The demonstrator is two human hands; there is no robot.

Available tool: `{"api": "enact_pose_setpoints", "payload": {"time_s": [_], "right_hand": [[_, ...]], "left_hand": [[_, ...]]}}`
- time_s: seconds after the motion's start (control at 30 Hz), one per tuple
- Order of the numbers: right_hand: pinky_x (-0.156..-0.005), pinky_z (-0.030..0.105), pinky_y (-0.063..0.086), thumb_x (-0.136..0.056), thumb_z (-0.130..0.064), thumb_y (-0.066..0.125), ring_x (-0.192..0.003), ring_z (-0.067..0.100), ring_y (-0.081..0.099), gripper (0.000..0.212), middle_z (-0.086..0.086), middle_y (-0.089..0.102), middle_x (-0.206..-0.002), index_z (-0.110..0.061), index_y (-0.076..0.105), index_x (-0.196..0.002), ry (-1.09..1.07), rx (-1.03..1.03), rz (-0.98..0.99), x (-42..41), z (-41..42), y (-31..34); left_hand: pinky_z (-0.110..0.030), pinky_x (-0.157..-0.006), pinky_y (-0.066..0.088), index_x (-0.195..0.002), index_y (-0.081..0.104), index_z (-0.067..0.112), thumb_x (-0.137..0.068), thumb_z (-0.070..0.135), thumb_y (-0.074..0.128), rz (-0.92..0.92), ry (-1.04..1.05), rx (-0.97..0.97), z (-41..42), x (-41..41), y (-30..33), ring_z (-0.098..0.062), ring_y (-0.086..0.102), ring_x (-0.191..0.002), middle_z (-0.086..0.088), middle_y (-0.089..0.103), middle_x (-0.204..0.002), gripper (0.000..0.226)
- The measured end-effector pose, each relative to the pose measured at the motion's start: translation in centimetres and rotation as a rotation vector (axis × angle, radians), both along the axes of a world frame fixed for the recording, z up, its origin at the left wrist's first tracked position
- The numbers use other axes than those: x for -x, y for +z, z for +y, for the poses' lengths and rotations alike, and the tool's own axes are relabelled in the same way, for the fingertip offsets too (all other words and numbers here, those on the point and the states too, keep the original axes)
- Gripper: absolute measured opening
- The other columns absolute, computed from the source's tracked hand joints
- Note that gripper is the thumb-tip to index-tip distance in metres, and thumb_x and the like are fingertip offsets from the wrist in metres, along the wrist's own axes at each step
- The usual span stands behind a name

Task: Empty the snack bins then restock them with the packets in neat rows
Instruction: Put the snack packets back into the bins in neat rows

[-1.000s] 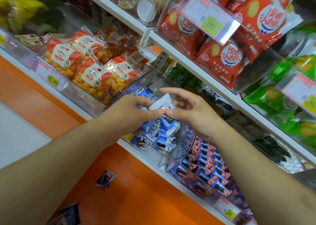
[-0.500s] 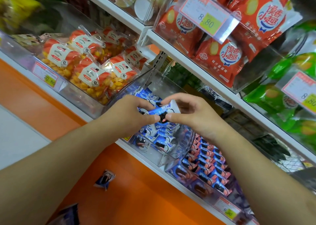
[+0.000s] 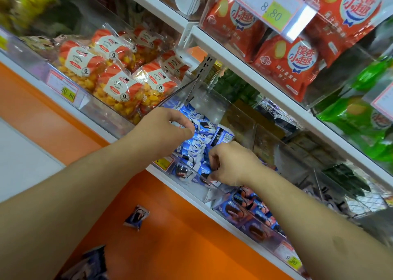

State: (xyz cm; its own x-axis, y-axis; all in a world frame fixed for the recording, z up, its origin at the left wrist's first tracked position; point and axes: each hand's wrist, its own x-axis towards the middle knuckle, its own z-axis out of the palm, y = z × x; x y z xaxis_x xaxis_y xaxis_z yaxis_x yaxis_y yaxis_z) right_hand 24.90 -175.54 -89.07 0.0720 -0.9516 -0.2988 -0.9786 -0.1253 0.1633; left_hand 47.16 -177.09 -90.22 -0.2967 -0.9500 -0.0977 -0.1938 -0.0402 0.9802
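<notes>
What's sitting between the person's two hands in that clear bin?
Head view: between the left hand and the right hand, blue and white snack packets lie stacked in the bin.

Blue-and-white packets (image 3: 198, 150), orange shelf base (image 3: 170, 237)

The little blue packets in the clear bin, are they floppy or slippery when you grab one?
Probably light and a bit floppy: the blue packets are small crinkled pouches leaning on each other. Their wrappers look shiny, so likely slippery. The right hand seems to pinch one by its edge.

hands parted, right hand (image 3: 230, 165) lowered into blue packets (image 3: 197, 150), perhaps pinching one
</notes>
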Motion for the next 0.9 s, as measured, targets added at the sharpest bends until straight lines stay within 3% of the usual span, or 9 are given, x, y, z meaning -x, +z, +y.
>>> {"api": "enact_pose_setpoints", "payload": {"time_s": [0.07, 0.2, 0.3, 0.4, 0.53, 0.63, 0.73, 0.83, 0.9], "right_hand": [[-0.059, 0.029, 0.042, -0.073, -0.039, 0.083, -0.078, 0.018, 0.063, 0.026, -0.008, 0.066, -0.078, -0.027, 0.060, -0.075, 0.024, 0.015, 0.079, -0.3, -0.1, -0.3], [-0.060, 0.030, 0.040, -0.078, -0.048, 0.081, -0.076, 0.023, 0.062, 0.028, -0.006, 0.063, -0.075, -0.026, 0.063, -0.078, 0.083, 0.026, 0.202, -1.0, -0.1, -0.4], [-0.066, 0.032, 0.047, -0.078, -0.049, 0.083, -0.078, 0.021, 0.064, 0.028, -0.006, 0.067, -0.079, -0.026, 0.068, -0.084, 0.071, -0.002, 0.189, -0.8, 0.0, -0.2], [-0.073, 0.030, 0.053, -0.082, -0.033, 0.087, -0.079, 0.008, 0.065, 0.018, -0.012, 0.069, -0.082, -0.028, 0.072, -0.089, -0.040, -0.051, -0.095, -0.1, -0.1, 0.9], [-0.078, 0.028, 0.054, -0.092, 0.011, 0.061, -0.086, 0.010, 0.071, 0.034, 0.003, 0.077, -0.100, -0.016, 0.071, -0.110, -0.230, 0.001, -0.778, -0.2, 0.1, 2.9], [-0.074, 0.036, 0.055, -0.097, 0.004, 0.064, -0.092, 0.022, 0.075, 0.031, 0.017, 0.075, -0.109, -0.010, 0.067, -0.124, -0.310, -0.018, -1.127, -0.9, 0.8, 3.8], [-0.076, 0.042, 0.055, -0.095, -0.016, 0.078, -0.085, 0.020, 0.072, 0.030, 0.013, 0.068, -0.094, -0.012, 0.068, -0.123, -0.264, 0.029, -1.088, -1.1, 1.1, 3.4], [-0.075, 0.048, 0.049, -0.082, -0.033, 0.089, -0.078, 0.029, 0.059, 0.041, 0.034, 0.063, -0.097, -0.009, 0.071, -0.109, -0.228, 0.041, -1.038, -0.8, 0.9, 3.2], [-0.075, 0.052, 0.048, -0.081, -0.034, 0.088, -0.077, 0.034, 0.059, 0.037, 0.038, 0.063, -0.096, -0.012, 0.071, -0.105, -0.226, 0.030, -1.011, -0.6, 0.9, 3.5]], "left_hand": [[-0.036, -0.057, 0.054, -0.092, 0.076, 0.031, -0.097, 0.034, 0.071, -0.015, 0.009, 0.014, -0.1, 0.1, 0.0, -0.020, 0.047, -0.055, -0.015, 0.071, -0.095, 0.007], [-0.049, -0.067, 0.065, -0.097, 0.077, 0.036, -0.101, 0.020, 0.061, -0.011, -0.034, -0.041, 0.1, 0.2, 0.5, -0.012, 0.043, -0.048, -0.002, 0.054, -0.061, 0.023], [-0.037, -0.068, 0.066, -0.100, 0.079, 0.038, -0.100, 0.006, 0.057, 0.058, -0.065, -0.080, 0.5, 0.2, 1.4, -0.013, 0.059, -0.067, -0.003, 0.058, -0.091, 0.039], [-0.037, -0.071, 0.066, -0.120, 0.070, 0.044, -0.101, 0.003, 0.059, 0.091, -0.125, -0.052, 0.9, -0.1, 1.4, -0.003, 0.057, -0.052, 0.000, 0.048, -0.080, 0.047], [-0.023, -0.060, 0.061, -0.145, 0.046, 0.041, -0.098, 0.002, 0.068, 0.151, -0.172, -0.109, 1.0, 0.0, 1.5, -0.023, 0.075, -0.085, 0.003, 0.053, -0.097, 0.065], [-0.026, -0.064, 0.063, -0.142, 0.043, 0.025, -0.093, 0.004, 0.074, 0.162, -0.172, -0.128, 1.1, 0.5, 1.3, -0.022, 0.078, -0.083, 0.002, 0.064, -0.104, 0.062], [-0.037, -0.076, 0.066, -0.128, 0.049, 0.017, -0.089, 0.012, 0.081, 0.112, -0.155, -0.101, 1.1, 0.5, 0.9, -0.019, 0.078, -0.080, -0.002, 0.067, -0.100, 0.051], [-0.033, -0.074, 0.065, -0.123, 0.058, 0.024, -0.088, 0.023, 0.083, -0.015, -0.168, -0.011, 1.0, 0.4, 0.7, -0.016, 0.077, -0.078, 0.001, 0.067, -0.105, 0.043], [-0.032, -0.076, 0.064, -0.121, 0.063, 0.031, -0.088, 0.030, 0.083, -0.106, -0.164, 0.062, 0.7, 0.2, 0.4, -0.014, 0.076, -0.079, 0.005, 0.067, -0.109, 0.038]]}}
